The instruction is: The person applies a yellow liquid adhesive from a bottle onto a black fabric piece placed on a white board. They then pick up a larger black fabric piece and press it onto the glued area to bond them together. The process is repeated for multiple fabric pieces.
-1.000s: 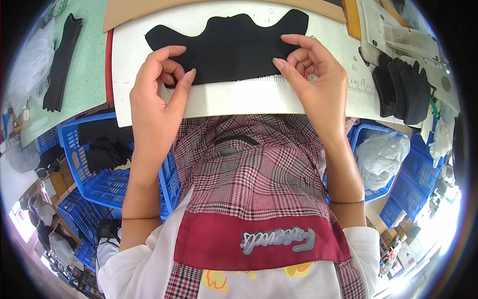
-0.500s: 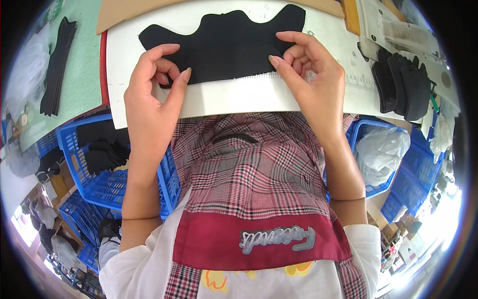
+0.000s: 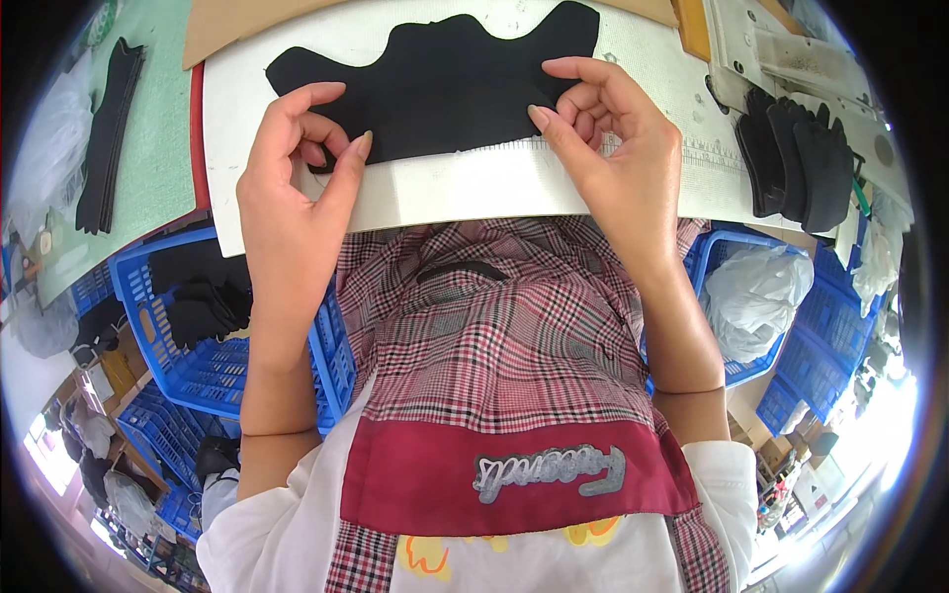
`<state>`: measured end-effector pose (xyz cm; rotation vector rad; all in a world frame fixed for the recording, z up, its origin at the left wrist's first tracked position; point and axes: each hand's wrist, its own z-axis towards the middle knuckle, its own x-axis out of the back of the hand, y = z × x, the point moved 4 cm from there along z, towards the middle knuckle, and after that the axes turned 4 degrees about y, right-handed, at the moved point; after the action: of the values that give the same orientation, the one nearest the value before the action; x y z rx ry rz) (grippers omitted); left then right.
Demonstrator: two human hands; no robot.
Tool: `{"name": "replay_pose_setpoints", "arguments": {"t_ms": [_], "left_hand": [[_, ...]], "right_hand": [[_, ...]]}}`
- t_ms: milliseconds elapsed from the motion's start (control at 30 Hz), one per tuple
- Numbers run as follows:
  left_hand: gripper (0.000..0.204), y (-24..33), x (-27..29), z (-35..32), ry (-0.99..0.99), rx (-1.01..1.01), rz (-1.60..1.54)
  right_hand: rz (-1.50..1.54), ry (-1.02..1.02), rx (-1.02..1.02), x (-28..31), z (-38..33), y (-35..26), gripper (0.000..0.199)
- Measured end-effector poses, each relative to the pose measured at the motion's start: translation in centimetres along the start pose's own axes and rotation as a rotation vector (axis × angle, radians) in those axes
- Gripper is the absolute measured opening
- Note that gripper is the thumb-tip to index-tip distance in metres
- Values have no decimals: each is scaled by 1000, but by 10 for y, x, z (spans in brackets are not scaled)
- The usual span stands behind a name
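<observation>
A black cut fabric piece lies on the white work surface, its far edge wavy with raised corners and its near edge almost straight. My left hand is at its left end, thumb and forefinger spread apart, the thumb tip by the near edge. At the right end, my right hand mirrors it, with forefinger and thumb apart on the fabric and the other fingers curled. Neither hand is pinched closed. Ruler-like markings run along the surface right of the piece.
Stacked black fabric pieces lie on the right and on the green table at left. A blue basket with black pieces stands below left; another blue basket holds a plastic bag. Metal machine parts stand far right.
The fabric piece and both hands appear slightly farther left and up in the picture, as does the table edge. The hands' pose on the piece is nearly the same.
</observation>
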<state>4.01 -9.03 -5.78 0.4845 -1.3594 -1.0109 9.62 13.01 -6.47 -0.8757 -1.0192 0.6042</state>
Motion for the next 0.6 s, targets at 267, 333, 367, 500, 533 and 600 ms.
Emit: {"name": "replay_pose_setpoints", "arguments": {"t_ms": [267,333,367,500,533,600], "left_hand": [[36,-1,-1,0,9,0,7],[38,-2,-1,-2,11,10,14],[39,-1,1,-1,25,5,99],[42,10,0,-1,103,-245,382],[44,17,-5,-3,126,-364,438],[56,47,-38,-10,-98,-486,490]], "right_hand": [[-93,8,56,1,-2,-2,27],[-129,53,118,2,-2,-5,25],[-141,51,139,1,-2,-5,23],[-172,44,178,-1,-5,-6,16],[-175,43,176,-1,-6,-7,15],[-166,38,152,-3,-5,-8,13]]}}
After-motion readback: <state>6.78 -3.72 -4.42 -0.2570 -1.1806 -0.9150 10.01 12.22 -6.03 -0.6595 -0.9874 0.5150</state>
